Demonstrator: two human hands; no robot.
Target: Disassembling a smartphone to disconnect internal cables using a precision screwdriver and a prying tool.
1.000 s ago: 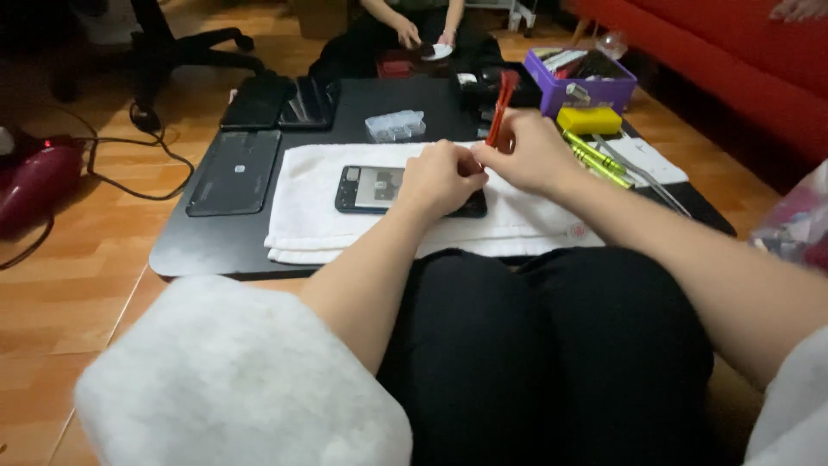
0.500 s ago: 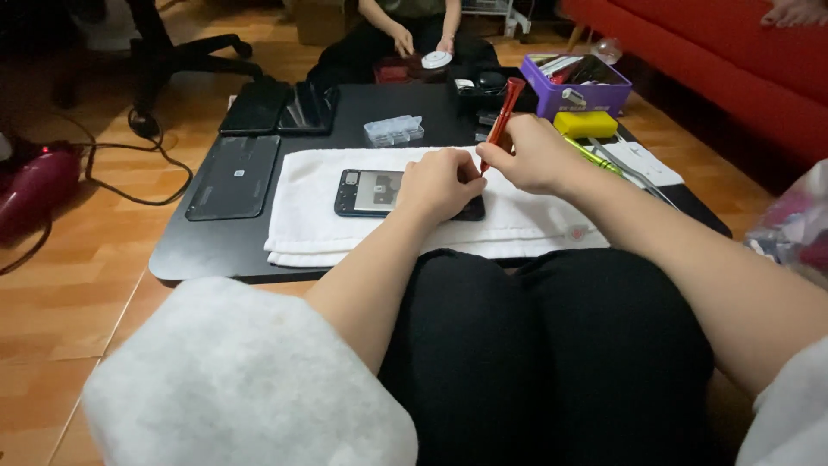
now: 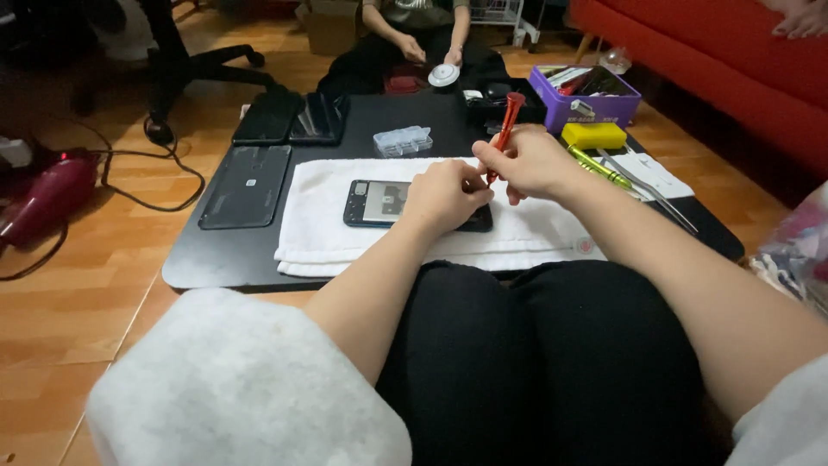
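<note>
Your lap: you are sitting with black-clad legs (image 3: 552, 362) drawn up against the near edge of the low black table (image 3: 216, 259).
Towel: a white towel (image 3: 319, 216) is lying flat on the table just ahead of your knees.
Phone: an opened dark phone (image 3: 379, 204) is resting on the towel, its long axis running left to right; your left hand is covering its right end.
Left hand: your left hand (image 3: 444, 197) is curling down onto the phone, fingers closed narrowly, pressing on it.
Right hand: your right hand (image 3: 530, 162) is pinching the red screwdriver (image 3: 507, 125) between thumb and fingers.
Screwdriver: it is standing nearly upright, leaning a little right at the top, handle end up, lower end pointing down between your two hands; the tip is hidden.
Right of it: green tools (image 3: 595, 166) and a yellow block (image 3: 593, 135) are lying on the table.
Further back: a clear parts box (image 3: 403, 141) and a purple box (image 3: 586, 97) are sitting there.
Far side: another person's hands (image 3: 427, 52) are working at a white round thing (image 3: 444, 76).
</note>
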